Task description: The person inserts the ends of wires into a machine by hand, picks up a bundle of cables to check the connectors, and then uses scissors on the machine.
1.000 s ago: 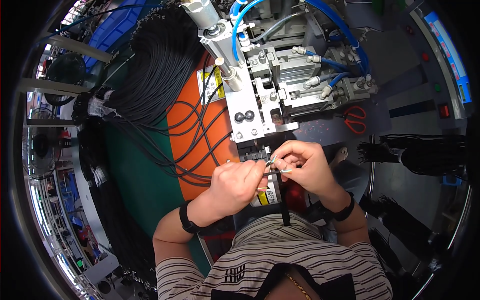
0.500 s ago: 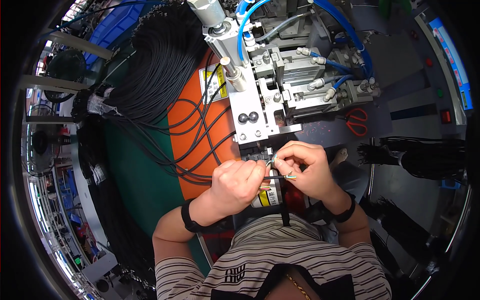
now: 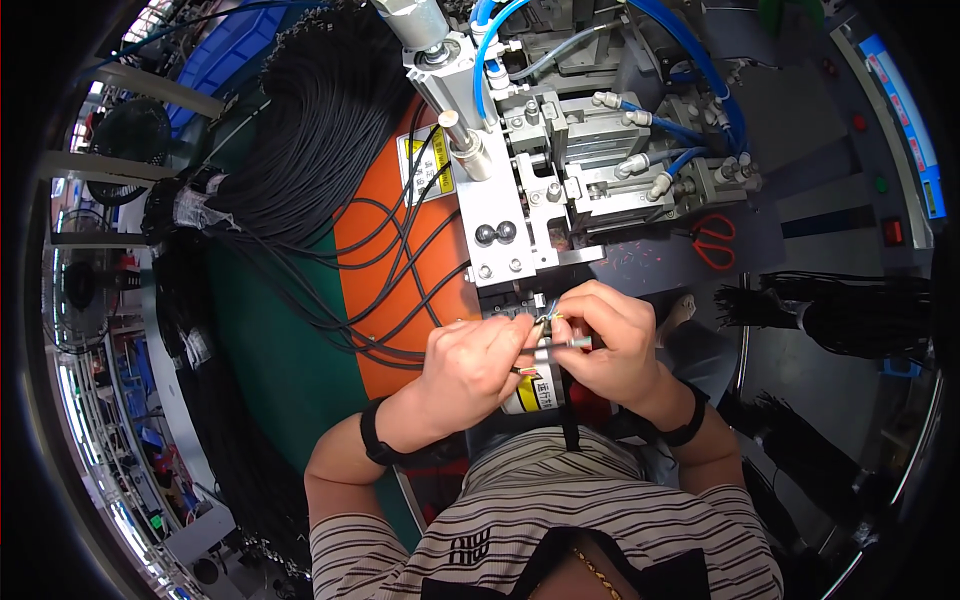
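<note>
The fingers of the bare right hand (image 3: 615, 343) were pinched together at a small tuft of thin, multicoloured wires (image 3: 551, 315) — motion blur hid exactly which strands they had — while those of the bare left hand (image 3: 465, 365) were curled closed around slim, black-jacketed round cables (image 3: 538, 350). One cable's blurred, pale tip poked out rightward, just below the right fingertips, and a few more coloured strands (image 3: 525, 371) showed beneath the left fist. All this was held in front of a silver metal pneumatic machine (image 3: 485, 200). Leftward, black lengths trailed over a flat orange panel (image 3: 385, 383) and the green worktop (image 3: 280, 350) toward a thick, tied black cable bundle (image 3: 330, 130); red-handled scissors (image 3: 713, 243) lay to the right. The likeliest trouble seemed to be in the fine strands: too hard a tug could snap one, and a loose pinch could let them splay or cross. The tangled slack on the orange panel could also snag — a pull there might drag the ends from the left hand's grip.
</note>
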Available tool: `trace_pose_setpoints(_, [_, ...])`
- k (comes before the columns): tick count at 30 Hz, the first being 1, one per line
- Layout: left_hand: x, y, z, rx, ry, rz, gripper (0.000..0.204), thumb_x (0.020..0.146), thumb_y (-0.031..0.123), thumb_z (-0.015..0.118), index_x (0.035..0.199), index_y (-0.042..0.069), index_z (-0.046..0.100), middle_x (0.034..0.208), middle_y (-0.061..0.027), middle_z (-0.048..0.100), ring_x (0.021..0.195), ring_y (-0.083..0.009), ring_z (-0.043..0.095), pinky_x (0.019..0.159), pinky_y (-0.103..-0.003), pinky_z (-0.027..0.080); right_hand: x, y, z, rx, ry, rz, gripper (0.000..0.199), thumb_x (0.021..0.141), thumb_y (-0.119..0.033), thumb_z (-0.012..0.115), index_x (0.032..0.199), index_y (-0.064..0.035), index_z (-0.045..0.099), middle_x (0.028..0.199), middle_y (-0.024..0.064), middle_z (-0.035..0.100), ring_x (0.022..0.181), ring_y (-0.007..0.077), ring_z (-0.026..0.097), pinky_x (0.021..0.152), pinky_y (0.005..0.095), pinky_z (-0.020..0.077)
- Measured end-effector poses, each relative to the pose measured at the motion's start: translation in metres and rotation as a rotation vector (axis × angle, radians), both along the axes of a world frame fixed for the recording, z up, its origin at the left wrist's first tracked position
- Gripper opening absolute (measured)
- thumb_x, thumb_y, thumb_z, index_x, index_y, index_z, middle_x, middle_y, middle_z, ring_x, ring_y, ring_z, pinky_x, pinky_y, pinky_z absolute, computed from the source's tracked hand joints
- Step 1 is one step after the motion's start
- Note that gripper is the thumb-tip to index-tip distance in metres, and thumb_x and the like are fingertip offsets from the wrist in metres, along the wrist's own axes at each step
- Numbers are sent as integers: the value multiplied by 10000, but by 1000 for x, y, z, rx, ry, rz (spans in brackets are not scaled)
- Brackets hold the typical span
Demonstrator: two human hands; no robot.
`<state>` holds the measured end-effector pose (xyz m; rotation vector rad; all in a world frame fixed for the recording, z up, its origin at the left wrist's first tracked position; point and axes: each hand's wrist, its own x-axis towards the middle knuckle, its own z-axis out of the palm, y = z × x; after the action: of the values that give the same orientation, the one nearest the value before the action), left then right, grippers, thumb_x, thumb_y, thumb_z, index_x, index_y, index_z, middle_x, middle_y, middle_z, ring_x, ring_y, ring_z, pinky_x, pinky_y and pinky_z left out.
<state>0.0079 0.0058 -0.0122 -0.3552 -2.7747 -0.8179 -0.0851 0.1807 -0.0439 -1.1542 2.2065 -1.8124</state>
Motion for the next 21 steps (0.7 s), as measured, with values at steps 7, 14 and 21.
trace_pose_setpoints(7, [-3,-11,4,-230,89,-98,491,716,107,677,1181,-46,643,949,-101,612,764,-212,604,601,-315,513,0,-6,-12,82,87,-90,119,789,71,711,881,23,650,811,86,664,527,122,576,466,254,443])
trace_pose_setpoints(14, [-2,-7,7,-319,88,-142,498,737,88,646,1222,-25,647,930,-90,583,751,-211,587,634,-316,506,1,-8,-11,98,-36,-138,58,790,12,722,838,3,691,785,78,679,480,166,573,460,290,455])
trace_pose_setpoints(21, [-3,4,13,-465,42,-137,482,744,86,638,1193,-90,639,892,-75,537,761,-194,529,600,-284,487,-2,-9,-9,99,85,-150,57,796,10,721,848,0,701,805,95,690,569,221,646,509,318,507])
